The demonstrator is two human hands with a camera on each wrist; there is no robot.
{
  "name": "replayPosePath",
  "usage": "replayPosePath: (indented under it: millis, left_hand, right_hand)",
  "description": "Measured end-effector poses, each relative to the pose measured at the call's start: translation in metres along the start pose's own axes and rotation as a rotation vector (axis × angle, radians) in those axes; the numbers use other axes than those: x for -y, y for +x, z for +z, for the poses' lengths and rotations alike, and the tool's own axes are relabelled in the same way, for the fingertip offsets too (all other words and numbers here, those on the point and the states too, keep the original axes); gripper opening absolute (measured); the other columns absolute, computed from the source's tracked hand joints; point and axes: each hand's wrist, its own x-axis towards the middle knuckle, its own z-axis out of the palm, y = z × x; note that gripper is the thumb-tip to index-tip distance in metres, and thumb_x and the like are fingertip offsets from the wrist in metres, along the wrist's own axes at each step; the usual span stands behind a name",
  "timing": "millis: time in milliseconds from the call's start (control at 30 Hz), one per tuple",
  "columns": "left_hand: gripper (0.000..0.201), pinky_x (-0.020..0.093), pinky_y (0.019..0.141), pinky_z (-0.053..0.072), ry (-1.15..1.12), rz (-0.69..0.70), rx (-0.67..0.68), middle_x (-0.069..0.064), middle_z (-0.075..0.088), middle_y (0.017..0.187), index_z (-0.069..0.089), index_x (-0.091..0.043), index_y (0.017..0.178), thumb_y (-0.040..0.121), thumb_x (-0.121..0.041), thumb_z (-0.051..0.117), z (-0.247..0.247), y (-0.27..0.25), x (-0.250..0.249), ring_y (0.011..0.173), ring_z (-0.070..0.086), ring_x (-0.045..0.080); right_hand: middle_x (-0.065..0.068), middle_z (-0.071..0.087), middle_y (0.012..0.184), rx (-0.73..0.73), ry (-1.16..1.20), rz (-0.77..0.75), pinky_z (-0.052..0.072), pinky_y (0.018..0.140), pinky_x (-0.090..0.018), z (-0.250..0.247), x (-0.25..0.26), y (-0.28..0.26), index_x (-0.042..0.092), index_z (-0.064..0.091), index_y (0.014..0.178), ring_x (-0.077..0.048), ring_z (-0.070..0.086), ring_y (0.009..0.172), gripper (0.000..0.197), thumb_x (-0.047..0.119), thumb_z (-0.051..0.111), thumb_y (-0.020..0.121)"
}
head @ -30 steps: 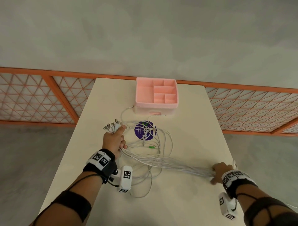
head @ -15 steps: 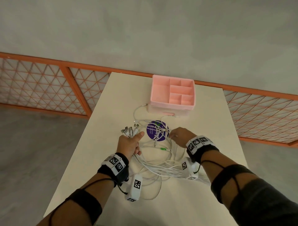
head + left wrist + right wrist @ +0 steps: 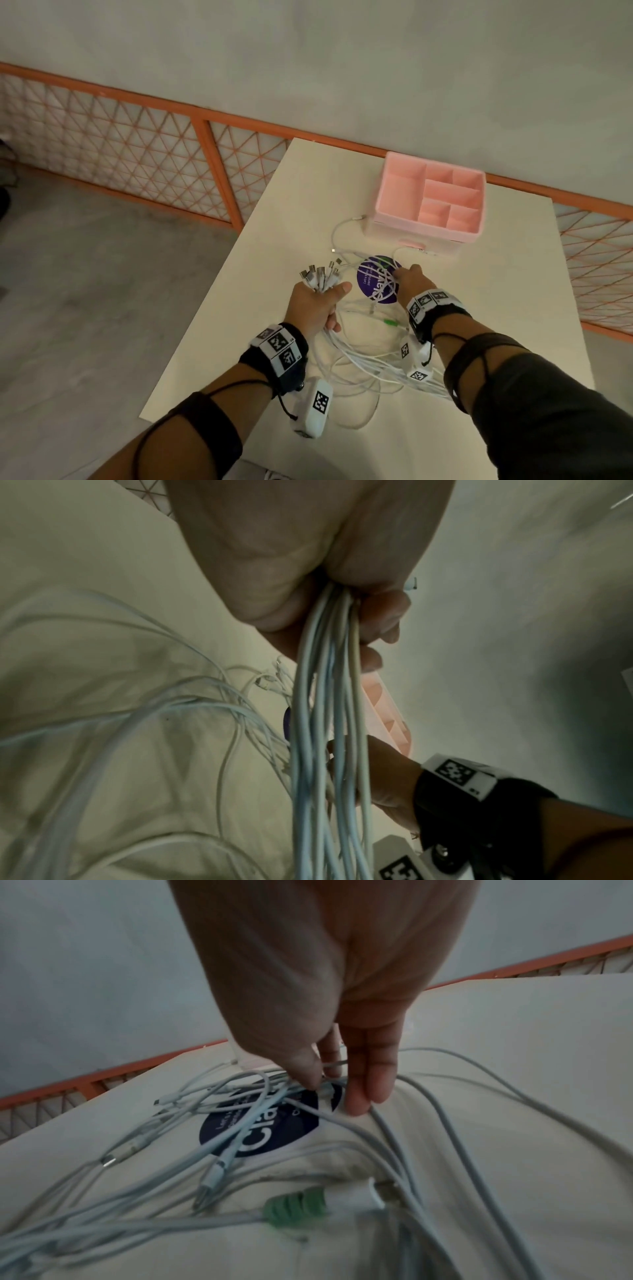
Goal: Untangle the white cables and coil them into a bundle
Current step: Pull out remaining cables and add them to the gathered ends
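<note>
White cables point(image 3: 363, 363) gripped left point(image 3: 313, 308), pinched right point(image 3: 409, 282)

The white cables point(image 3: 359, 363) have smooth plastic sheaths with a faint sheen, and the plugs point(image 3: 318, 275) bunched at one end have shiny metal tips. One connector wears a ribbed green plastic collar point(image 3: 294, 1206). The tabletop point(image 3: 496, 308) is matt cream. The pink organizer point(image 3: 430, 200) looks like smooth matt plastic. The round purple sticker point(image 3: 270, 1129) is flat, printed, slightly glossy.

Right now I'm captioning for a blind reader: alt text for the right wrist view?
A right hand pinches one of many tangled white cables over a round dark-blue sticker on a cream table.
</note>
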Motion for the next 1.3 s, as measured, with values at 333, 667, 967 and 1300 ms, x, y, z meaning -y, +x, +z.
replayPosePath:
  millis: [333,667,967,1300]
  left_hand:
    - [0.041,0.029,0.042,0.047,-0.009,0.050,0.001,0.007,0.040,0.045,0.049,-0.008,0.058,0.087,-0.019,0.076,0.014,0.002,-0.018,0.032,0.038,0.020]
    - [0.033,0.026,0.045,0.034,-0.146,0.071,0.018,-0.007,0.037,0.044,0.050,-0.015,0.079,0.085,-0.030,0.078,0.051,0.000,-0.045,0.040,0.032,0.013]
    - [0.040,0.026,0.045,0.035,-0.129,0.121,0.097,-0.007,0.036,0.043,0.046,-0.017,0.063,0.087,-0.030,0.076,0.067,-0.008,-0.053,0.039,0.032,0.013]
    - [0.041,0.027,0.049,0.035,-0.141,0.117,0.250,-0.005,0.029,0.047,0.051,-0.011,0.073,0.081,-0.043,0.074,0.067,-0.026,-0.045,0.042,0.032,0.013]
  right_hand:
    - [-0.010,0.068,0.110,-0.094,0.103,-0.058,0.048,0.080,-0.033,-0.010,-0.004,-0.018,0.015,0.068,0.104,-0.030,0.062,0.099,0.021,0.022,0.051,0.093]
    - [-0.009,0.073,0.089,-0.584,1.106,-0.195,0.056,0.065,-0.039,-0.133,-0.009,-0.096,0.011,0.070,0.089,-0.027,0.070,0.074,0.005,0.016,0.070,0.087]
    - [-0.017,0.066,0.067,-0.945,1.369,-0.546,0.052,0.050,-0.033,-0.234,-0.002,-0.186,0.010,0.046,0.098,-0.031,0.061,0.050,0.010,0.019,0.048,0.102]
    - [0.005,0.063,0.068,-0.553,0.830,-0.335,0.045,0.057,-0.021,-0.090,0.037,-0.142,0.012,0.064,0.104,-0.007,0.056,0.056,0.015,0.010,0.053,0.095]
